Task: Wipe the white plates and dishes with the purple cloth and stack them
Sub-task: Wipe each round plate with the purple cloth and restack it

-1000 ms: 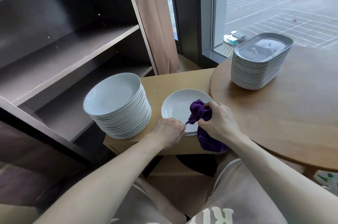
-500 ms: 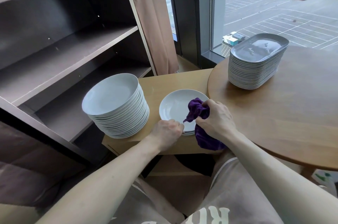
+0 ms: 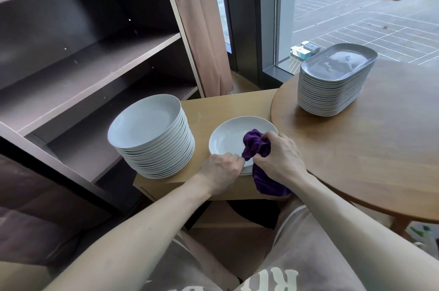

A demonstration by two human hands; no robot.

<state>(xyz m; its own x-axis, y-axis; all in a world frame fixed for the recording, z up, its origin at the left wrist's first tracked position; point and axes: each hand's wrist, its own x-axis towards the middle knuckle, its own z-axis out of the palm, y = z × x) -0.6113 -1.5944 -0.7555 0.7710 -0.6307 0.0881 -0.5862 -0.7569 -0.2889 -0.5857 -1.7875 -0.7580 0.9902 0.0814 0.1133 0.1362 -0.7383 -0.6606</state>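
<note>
A white round plate (image 3: pixel 228 139) tops a short stack on the small light-wood stand (image 3: pixel 211 110). My left hand (image 3: pixel 222 169) grips this plate's near rim. My right hand (image 3: pixel 279 158) holds the bunched purple cloth (image 3: pixel 255 144) against the plate's right side; the cloth's tail hangs over the stand's front edge. A tall stack of white round plates (image 3: pixel 154 138) stands to the left on the same stand. A tall stack of white oblong dishes (image 3: pixel 335 81) sits on the round wooden table (image 3: pixel 380 148) at the right.
A dark open shelf unit (image 3: pixel 90 57) fills the left side. A beige curtain (image 3: pixel 202 29) and a window with a dark frame are behind the stand. My knees are below the stand's front edge.
Both hands keep their holds on the plate and the cloth. The right hand with the cloth has shifted only slightly on the plate; the view has drifted a little.
</note>
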